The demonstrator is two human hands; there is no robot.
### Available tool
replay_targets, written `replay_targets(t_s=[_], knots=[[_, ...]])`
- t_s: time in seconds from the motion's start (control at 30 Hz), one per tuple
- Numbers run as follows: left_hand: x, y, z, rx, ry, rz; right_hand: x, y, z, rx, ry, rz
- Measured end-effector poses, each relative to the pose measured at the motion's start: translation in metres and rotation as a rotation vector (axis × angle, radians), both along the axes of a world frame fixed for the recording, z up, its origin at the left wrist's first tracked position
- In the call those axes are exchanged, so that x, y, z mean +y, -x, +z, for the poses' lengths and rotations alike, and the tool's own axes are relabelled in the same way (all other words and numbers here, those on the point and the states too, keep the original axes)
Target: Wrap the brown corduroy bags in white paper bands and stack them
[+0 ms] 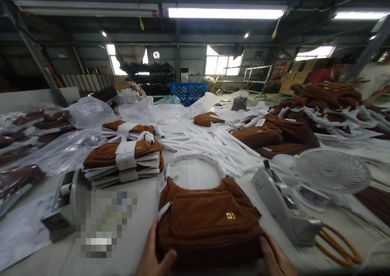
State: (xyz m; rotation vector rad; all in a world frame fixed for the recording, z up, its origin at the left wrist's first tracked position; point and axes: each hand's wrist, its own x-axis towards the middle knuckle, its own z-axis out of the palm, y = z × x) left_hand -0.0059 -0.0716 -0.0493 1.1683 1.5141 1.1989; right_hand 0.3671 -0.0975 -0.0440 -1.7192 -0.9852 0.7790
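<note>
Gripping the brown bag (213, 215) by its lower sides with left fingers (152, 233) and right fingers (268, 252), on the counter (129, 237). Likely to crease if squeezed unevenly; could snag by its wrapped strap (195, 155) among loose white tubes (213, 144), or bump the right-hand tape dispenser (277, 207) if swung wide.

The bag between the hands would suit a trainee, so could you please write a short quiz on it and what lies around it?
1. What colour is the emblem on the front of the bag?
a) black
b) gold
c) blue
2. True or false: the bag's handle has a white covering.
3. Which hand is nearer the fan?

Key:
1. b, gold.
2. True.
3. The right hand.
</note>
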Motion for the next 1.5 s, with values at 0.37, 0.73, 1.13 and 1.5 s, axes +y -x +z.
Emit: replay_targets(t_s=[0.37, 0.73, 1.13, 1.5], knots=[[0.057, 0.010, 0.045, -0.059, -0.009, 0.112, 0.033, 0.038, -0.002, -0.042, -0.101, 0.128], [0.075, 0.013, 0.054, 0.502, -0.050, 0.056, 0.035, 0.041, 0.014, -0.146, -0.184, 0.174], [0.004, 0.026, 0.015, 0.388, -0.025, 0.006, 0.010, 0.017, 0.002, -0.233, -0.145, 0.365], [0.053, -0.023, 0.054, 0.446, -0.204, 0.077, 0.077, 0.037, 0.030, -0.419, -0.322, 0.334]])
